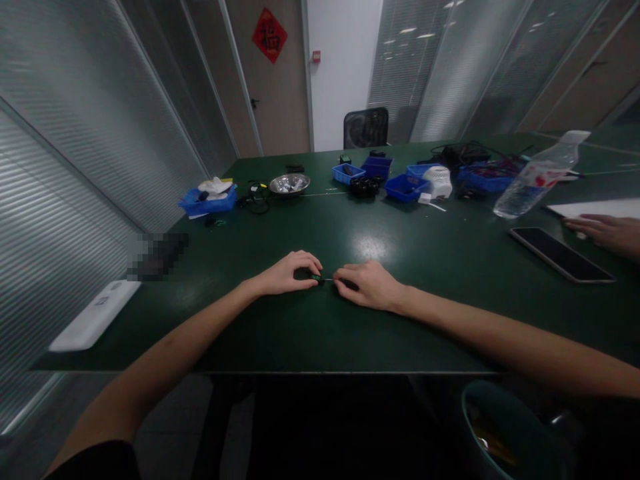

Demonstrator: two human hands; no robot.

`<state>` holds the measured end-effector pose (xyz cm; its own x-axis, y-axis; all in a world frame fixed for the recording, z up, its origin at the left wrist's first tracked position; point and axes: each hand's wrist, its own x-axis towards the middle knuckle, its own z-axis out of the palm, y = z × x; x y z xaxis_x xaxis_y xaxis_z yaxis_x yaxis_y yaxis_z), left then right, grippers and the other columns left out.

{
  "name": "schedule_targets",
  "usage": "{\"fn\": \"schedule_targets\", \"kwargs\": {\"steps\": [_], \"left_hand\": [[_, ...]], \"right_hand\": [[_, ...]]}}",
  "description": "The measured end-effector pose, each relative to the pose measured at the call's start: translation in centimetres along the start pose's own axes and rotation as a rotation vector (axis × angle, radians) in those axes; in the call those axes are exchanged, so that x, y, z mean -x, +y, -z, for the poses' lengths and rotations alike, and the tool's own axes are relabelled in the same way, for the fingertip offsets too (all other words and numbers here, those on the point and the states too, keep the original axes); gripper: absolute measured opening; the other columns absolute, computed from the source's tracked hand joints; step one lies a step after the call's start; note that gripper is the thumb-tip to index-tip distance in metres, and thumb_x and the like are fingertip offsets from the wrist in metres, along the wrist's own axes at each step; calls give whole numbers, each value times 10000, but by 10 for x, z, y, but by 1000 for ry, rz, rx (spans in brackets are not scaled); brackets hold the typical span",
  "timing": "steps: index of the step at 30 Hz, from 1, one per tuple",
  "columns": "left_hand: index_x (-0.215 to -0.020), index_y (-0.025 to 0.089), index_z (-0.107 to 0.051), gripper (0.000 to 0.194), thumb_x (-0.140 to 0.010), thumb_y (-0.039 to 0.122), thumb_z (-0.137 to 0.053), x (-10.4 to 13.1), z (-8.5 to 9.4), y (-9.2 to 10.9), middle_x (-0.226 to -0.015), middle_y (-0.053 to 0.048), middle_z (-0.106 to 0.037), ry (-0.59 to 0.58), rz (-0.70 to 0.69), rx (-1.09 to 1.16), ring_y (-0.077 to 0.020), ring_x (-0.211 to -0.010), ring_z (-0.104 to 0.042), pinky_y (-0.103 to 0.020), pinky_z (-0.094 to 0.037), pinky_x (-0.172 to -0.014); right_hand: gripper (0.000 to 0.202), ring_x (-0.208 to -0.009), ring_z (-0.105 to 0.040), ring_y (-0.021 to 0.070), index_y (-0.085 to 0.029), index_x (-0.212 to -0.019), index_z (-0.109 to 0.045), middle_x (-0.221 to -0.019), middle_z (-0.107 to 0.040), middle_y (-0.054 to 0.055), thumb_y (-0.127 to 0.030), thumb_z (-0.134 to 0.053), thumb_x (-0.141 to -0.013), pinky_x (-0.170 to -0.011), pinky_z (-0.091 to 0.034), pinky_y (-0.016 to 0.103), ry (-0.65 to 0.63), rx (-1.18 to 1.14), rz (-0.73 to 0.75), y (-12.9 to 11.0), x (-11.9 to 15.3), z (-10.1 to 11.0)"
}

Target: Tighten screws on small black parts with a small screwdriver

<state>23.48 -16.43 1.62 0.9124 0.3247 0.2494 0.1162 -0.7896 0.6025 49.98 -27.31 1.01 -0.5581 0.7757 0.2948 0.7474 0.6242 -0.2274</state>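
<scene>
Room: office with glass-and-blind partitions, a wooden door (281,100) with a red paper diamond (269,35) beyond the hands.
Table (280,340): dark green, smooth, under both hands.
Left hand (293,273): thumb and fingertips pinching a small green-and-black part (317,279).
Right hand (367,283): fingers curled, tips closed on the far end of a thin pale rod-like piece (328,280); anything inside the palm is hidden.
Part location: at left fingertips, just above or on the table, can't tell which. Pale piece spans the gap between the hands; whether it's joined to the part is too small to tell.
Handling: part probably very light, stiff, maybe fragile; easy to lose from a smooth fingertip pinch. Pale piece looks slim, could bend.
Grip: best on the part's outer edges, light pressure; pale piece near its end, no side load.
Beyond left hand: shiny round metal bowl (290,194), blue plastic tray (213,205) farther left.
Right of right hand: black flat phone (560,255), clear plastic bottle (543,175), another person's hand (607,230).
</scene>
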Motion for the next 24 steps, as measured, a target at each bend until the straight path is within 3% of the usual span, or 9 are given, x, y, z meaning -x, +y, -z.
{"fn": "schedule_targets", "kwargs": {"steps": [24], "left_hand": [[-1114,252,-760,201,-980,392,-708,-1,-4,3,-1266,-72,-689,-14,7,-24,-252,-1228,-592,-435,-404,-1083]], "right_hand": [[279,-700,-617,143,-181,-1129,-710,-937,-720,52,-327,-475,-1092,-624,-358,274,-57,64,26,-7,-6,1]]}}
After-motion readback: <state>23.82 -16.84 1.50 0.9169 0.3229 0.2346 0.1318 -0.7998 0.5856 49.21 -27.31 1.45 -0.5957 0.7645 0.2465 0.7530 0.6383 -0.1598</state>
